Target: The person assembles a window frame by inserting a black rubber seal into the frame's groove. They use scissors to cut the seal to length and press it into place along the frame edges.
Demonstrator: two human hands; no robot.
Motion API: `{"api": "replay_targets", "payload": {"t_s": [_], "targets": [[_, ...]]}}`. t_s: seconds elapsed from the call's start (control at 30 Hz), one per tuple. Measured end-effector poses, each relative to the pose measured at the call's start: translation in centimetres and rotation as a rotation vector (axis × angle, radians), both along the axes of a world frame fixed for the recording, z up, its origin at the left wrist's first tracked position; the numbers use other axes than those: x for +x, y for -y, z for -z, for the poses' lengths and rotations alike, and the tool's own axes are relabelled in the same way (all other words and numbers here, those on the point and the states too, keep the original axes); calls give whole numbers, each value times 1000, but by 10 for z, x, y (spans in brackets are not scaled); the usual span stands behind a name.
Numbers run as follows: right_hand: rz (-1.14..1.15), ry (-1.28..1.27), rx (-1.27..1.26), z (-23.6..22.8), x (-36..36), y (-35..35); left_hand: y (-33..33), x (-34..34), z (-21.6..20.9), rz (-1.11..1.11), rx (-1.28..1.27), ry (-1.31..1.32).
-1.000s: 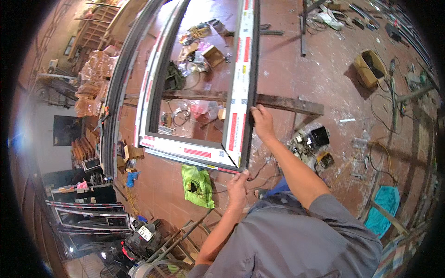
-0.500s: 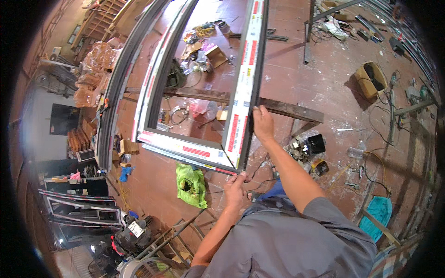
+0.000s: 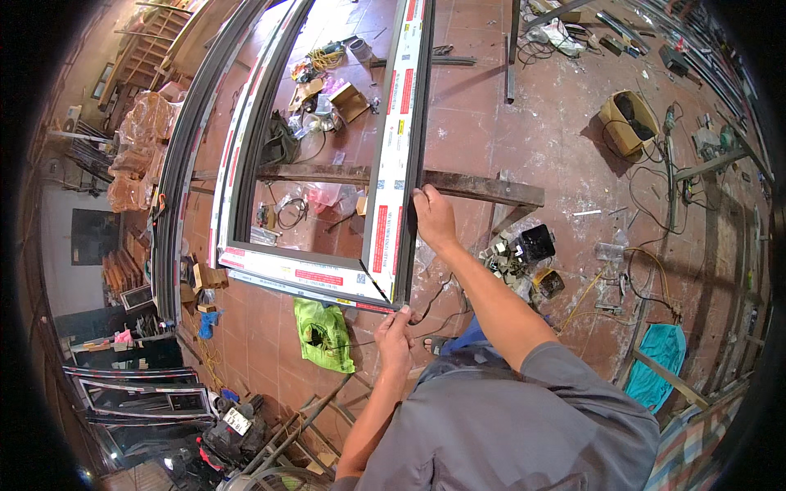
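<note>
A long window frame (image 3: 389,188), dark grey under white protective film with red printing, stretches away from me with its mitred corner nearest. At that corner, my left hand (image 3: 395,337) is closed, thumb and fingertips pinching the edge. A thin black wavy strip (image 3: 440,293) trails beside those fingertips; whether they also hold it, I cannot tell. Farther up the right side, my right hand (image 3: 434,214) wraps its fingers round the dark outer edge, their tips partly hidden. The frame rests across a wooden support beam (image 3: 483,188).
Another dark profile frame (image 3: 170,196) runs along the left. On the tiled floor lie a bright green bag (image 3: 309,331), a cardboard box (image 3: 629,123), a black container (image 3: 536,243), a teal sheet (image 3: 657,360) and loose cables. A motorbike (image 3: 233,430) stands lower left.
The whole scene has shifted left and slightly down in view, frame and hands together. Both hands keep about the same places on the frame.
</note>
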State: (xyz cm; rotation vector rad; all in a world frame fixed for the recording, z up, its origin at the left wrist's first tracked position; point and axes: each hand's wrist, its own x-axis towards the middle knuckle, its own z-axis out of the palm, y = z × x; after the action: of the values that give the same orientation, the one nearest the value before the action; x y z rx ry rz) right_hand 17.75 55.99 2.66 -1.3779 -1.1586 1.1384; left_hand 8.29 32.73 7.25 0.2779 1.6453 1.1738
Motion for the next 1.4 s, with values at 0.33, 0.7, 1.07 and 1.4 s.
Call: {"api": "replay_targets", "payload": {"t_s": [0.33, 0.7, 1.07, 1.4], "targets": [[71, 144, -54, -19, -6, -44, -2, 5, -9, 18, -18, -60], [146, 243, -117, -18, -2, -147, 0, 1, -15, 44, -53, -80], [160, 279, -170, -19, 14, -268, -6, -1, -27, 73, -167, -76], [140, 308, -81, 4, 36, -379, -10, -12, -16, 53, -287, 108]]}}
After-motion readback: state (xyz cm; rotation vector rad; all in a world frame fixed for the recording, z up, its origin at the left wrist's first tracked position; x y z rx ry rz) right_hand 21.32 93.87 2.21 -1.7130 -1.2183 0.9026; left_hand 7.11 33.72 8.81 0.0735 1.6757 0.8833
